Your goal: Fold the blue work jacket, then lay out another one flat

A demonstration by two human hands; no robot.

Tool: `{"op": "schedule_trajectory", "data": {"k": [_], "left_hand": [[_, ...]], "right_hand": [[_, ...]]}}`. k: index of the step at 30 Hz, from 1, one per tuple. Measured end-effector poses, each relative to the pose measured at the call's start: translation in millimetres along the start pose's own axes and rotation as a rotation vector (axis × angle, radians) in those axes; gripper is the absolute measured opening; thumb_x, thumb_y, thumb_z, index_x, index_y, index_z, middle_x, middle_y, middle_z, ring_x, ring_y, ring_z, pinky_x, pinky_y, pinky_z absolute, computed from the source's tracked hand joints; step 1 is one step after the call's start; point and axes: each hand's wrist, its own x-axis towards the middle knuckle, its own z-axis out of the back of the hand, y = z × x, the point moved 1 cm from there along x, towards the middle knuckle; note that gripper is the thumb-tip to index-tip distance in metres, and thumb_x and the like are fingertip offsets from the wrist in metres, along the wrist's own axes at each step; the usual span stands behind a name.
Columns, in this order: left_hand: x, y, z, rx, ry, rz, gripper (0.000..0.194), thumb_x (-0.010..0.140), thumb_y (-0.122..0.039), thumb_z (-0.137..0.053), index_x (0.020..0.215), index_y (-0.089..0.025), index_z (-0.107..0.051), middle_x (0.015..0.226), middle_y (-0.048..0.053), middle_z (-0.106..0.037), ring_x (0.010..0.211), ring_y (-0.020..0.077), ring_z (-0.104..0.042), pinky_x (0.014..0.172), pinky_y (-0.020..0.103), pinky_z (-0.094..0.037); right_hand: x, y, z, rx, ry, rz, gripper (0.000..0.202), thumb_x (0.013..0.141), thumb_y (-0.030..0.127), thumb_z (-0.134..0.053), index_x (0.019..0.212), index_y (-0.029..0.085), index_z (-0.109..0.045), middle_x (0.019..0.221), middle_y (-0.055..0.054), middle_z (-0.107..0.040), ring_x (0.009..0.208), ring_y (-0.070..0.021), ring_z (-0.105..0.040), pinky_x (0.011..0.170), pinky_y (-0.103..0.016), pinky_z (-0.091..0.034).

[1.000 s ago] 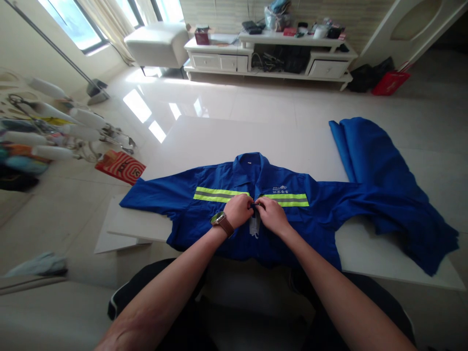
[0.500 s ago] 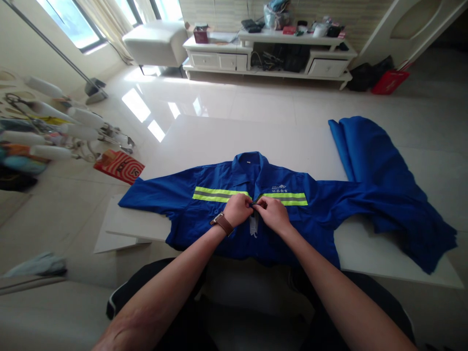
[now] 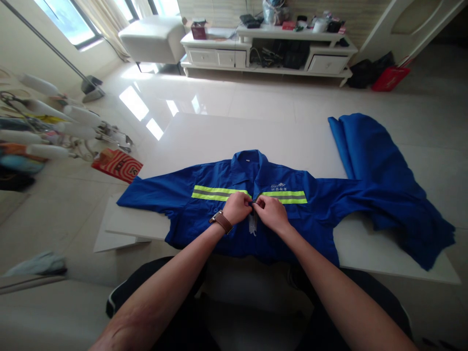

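A blue work jacket [image 3: 285,224] with yellow-green reflective bands lies spread on a white table [image 3: 219,134], its collar pointing away from me. My left hand [image 3: 237,208], with a brown-strapped watch on the wrist, is closed in a pinch on the jacket's front opening at chest height. Right beside it, my right hand [image 3: 271,213] pinches the other front edge, and the fingertips of both nearly meet. What exactly sits between the fingertips is too small to make out. Below them a small clear plastic piece [image 3: 252,225] hangs at the front.
Folded blue cloth [image 3: 373,146] lies at the table's right end, by the jacket's sleeve. On the left stand thread cones [image 3: 78,115] and a red paper bag [image 3: 119,165]. A white cabinet [image 3: 219,57] and a padded stool [image 3: 151,41] are at the back.
Both hands keep their pinch at the jacket front, with hardly any movement. The whole view has shifted very slightly.
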Motion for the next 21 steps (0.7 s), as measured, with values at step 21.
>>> {"op": "schedule_trajectory", "data": {"k": [21], "left_hand": [[-6, -10, 12.4, 0.164, -0.05, 0.059, 0.026, 0.074, -0.014, -0.065, 0.095, -0.019, -0.079, 0.085, 0.004, -0.075, 0.08, 0.0196, -0.065, 0.069, 0.028, -0.046]], "right_hand": [[4, -5, -5, 0.079, -0.012, 0.07, 0.017, 0.092, 0.03, -0.06, 0.098, 0.026, -0.076, 0.081, 0.0, -0.072, 0.077, -0.0173, -0.063, 0.065, -0.027, -0.035]]}}
